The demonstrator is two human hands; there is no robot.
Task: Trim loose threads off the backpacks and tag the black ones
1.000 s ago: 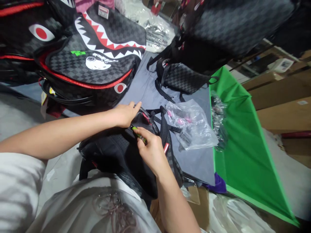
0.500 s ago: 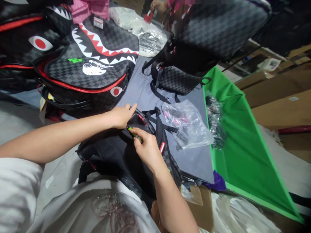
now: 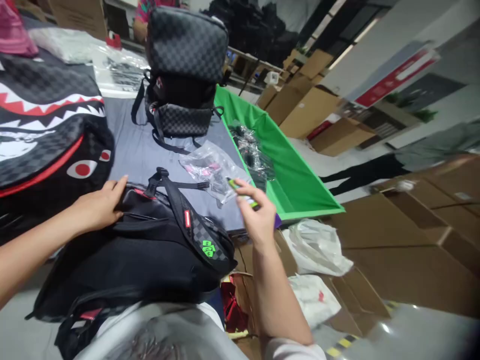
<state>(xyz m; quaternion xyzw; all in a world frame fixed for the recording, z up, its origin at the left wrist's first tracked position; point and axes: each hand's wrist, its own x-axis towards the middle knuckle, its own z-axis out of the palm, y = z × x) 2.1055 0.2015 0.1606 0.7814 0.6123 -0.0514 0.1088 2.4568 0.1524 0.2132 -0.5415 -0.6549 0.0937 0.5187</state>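
Note:
A black backpack (image 3: 150, 255) lies across the near edge of the table, its straps and back panel towards me. My left hand (image 3: 99, 206) grips the bag's upper left edge, thumb on the near side and index finger stretched out. My right hand (image 3: 257, 212) is raised off the bag at its right. Between thumb and fingers it pinches a slim yellow-green tool (image 3: 242, 186) with a dark tip; its exact kind is unclear. A checkered strap (image 3: 202, 232) with a red label and green dollar-sign patches runs over the bag. Behind the tool lies a clear plastic bag (image 3: 213, 170) with pink bits.
A shark-mouth backpack (image 3: 52, 120) lies at left, and a checkered backpack (image 3: 183, 120) stands at the back. Right of the table is a green fabric bin (image 3: 300, 175) with wrapped items inside. Cardboard boxes (image 3: 386, 220) fill the right side. A person (image 3: 420, 155) is beyond.
My right hand has lifted away from the backpack's top to the right, still with the tool. My left hand stays on the bag. The view has swung right.

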